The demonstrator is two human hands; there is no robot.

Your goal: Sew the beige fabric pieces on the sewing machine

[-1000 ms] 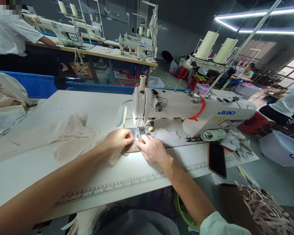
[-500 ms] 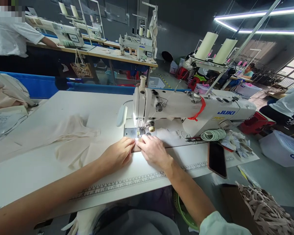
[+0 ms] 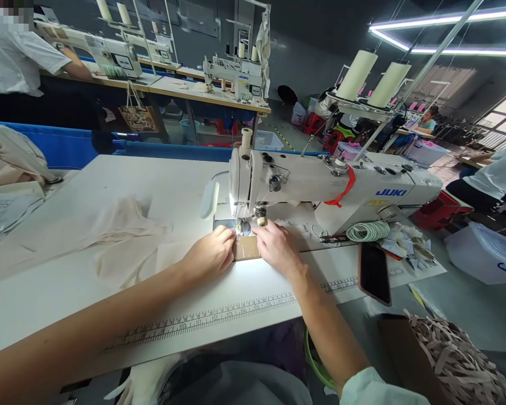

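Note:
My left hand (image 3: 213, 249) rests on the machine bed just left of the needle area, its fingers pressed together. Whatever lies under those fingertips is too small or hidden to make out. To the right of the presser foot (image 3: 238, 226), my right hand (image 3: 279, 247) is closed, thumb and forefinger close together beside the foot; anything in its grip is hidden. Between the hands a brown plate (image 3: 247, 248) shows on the bed. Above them stands the white sewing machine (image 3: 287, 183). Pale thin fabric (image 3: 129, 239) lies on the table left of my left hand.
A phone (image 3: 374, 274), a coil of pale green cord (image 3: 367, 231) and fabric scraps (image 3: 413, 244) lie at the right. A printed ruler (image 3: 219, 315) runs along the front edge. A box of fabric strips (image 3: 459, 354) stands low right. Another person's arm (image 3: 76, 64) is far left.
My hands have moved apart from their meeting place before the presser foot. The right hand shifted right and slightly up, and more of the brown plate shows between them.

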